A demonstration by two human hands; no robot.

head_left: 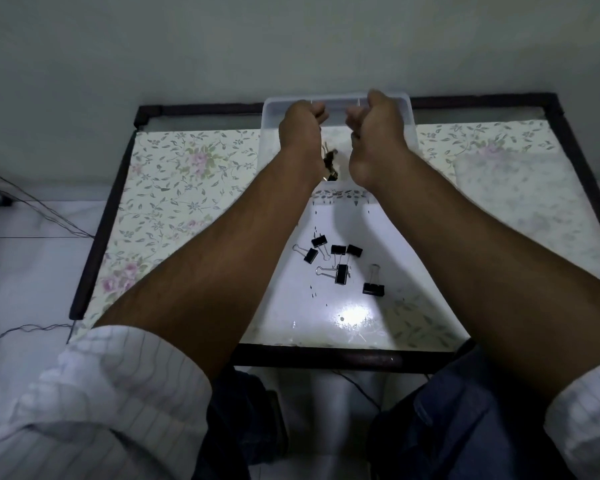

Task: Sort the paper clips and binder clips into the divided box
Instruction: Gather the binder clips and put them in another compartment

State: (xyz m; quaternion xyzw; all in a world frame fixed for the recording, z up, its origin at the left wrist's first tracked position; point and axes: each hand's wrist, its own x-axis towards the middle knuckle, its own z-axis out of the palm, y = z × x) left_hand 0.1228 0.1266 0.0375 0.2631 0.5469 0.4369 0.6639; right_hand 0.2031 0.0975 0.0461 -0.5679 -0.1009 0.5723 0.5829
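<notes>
Nearest the bench's (pixel 194 188) front edge, six black binder clips (pixel 338 263) lie loose on its glossy centre, unsorted. Further back, left hand (pixel 300 128) and right hand (pixel 378 128) hover curled over the divided box (pixel 271 109) at the far edge. Each grip is closed into a loose fist; what either holds cannot be told. A dark cluster of clips (pixel 329 162) sits in the box between the wrists. Risk: with compartments hidden beneath the hands, a drop could land in the wrong section. Floral covering, dim room, plain wall (pixel 291 39) beyond.
</notes>
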